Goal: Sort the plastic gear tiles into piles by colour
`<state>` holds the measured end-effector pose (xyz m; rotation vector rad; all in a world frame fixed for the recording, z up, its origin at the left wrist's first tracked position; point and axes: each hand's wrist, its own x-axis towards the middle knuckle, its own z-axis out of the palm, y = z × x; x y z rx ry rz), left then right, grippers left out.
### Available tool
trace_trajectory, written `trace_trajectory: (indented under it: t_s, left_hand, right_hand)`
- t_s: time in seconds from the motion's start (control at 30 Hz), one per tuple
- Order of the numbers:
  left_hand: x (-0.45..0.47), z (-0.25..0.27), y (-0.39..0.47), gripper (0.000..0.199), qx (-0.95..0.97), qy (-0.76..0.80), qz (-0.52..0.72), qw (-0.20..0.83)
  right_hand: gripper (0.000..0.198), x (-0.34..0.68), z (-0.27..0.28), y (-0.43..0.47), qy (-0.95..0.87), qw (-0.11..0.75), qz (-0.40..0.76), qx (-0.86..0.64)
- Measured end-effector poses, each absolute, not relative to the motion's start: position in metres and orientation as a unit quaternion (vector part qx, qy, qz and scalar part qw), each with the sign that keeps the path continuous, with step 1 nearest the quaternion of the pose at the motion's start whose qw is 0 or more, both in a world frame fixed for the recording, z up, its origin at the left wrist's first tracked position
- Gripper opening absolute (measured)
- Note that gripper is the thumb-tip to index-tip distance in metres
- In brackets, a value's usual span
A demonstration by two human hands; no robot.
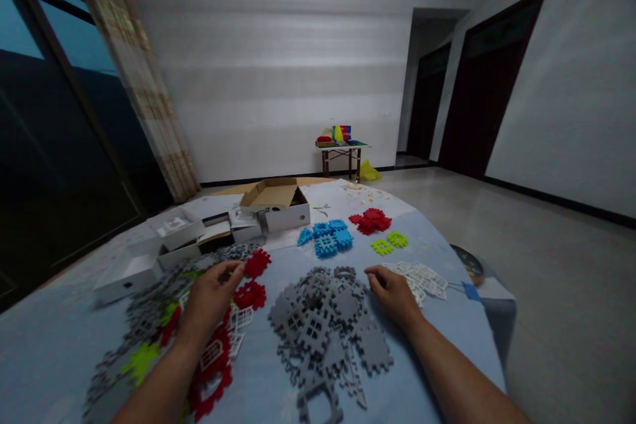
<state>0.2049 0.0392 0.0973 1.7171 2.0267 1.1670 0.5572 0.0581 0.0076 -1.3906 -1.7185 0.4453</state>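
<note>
My left hand is closed, with thumb and fingertips pinched at the edge of a red notched building tile. Just below that piece lies another red tile. Under and around my left forearm spread mixed red, green, grey and white pieces. My right hand rests at the right edge of a heap of grey interlocking tiles. Its fingers are curled together and nothing shows in them. White lattice window pieces lie right beside that hand.
Beyond the hands are a blue tile pile, a red pile and two lime-green tiles. An open cardboard box and white box trays stand at the back left. A stool is right of the table.
</note>
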Motion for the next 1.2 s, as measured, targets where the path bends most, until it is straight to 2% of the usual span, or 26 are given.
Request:
trace_trajectory:
  t_s: [0.17, 0.3, 0.47, 0.67, 0.83, 1.03, 1.2]
  left_hand:
    - [0.218, 0.081, 0.033, 0.046, 0.589, 0.667, 0.426, 0.165]
    - [0.219, 0.074, 0.031, 0.043, 0.605, 0.663, 0.413, 0.153]
    - [0.227, 0.073, 0.024, 0.04, 0.664, 0.625, 0.403, 0.083]
    - [0.249, 0.065, 0.013, 0.03, 0.797, 0.459, 0.392, -0.035]
    - [0.263, 0.065, 0.007, 0.027, 0.842, 0.35, 0.394, -0.113]
    - [0.254, 0.058, 0.01, 0.038, 0.86, 0.292, 0.375, -0.187]
    - [0.246, 0.047, 0.018, 0.047, 0.876, 0.28, 0.345, -0.19]
  right_hand:
    - [0.033, 0.556, 0.01, 0.056, -0.691, 0.426, 0.183, -0.555]
    - [0.032, 0.555, 0.011, 0.056, -0.688, 0.428, 0.184, -0.557]
    - [0.031, 0.553, 0.014, 0.054, -0.686, 0.438, 0.173, -0.554]
    - [0.029, 0.532, 0.044, 0.037, -0.716, 0.471, 0.197, -0.477]
    - [0.058, 0.503, 0.075, 0.024, -0.786, 0.419, 0.27, -0.365]
    - [0.037, 0.488, 0.091, 0.032, -0.796, 0.377, 0.333, -0.337]
    - [0.037, 0.49, 0.096, 0.037, -0.802, 0.325, 0.371, -0.337]
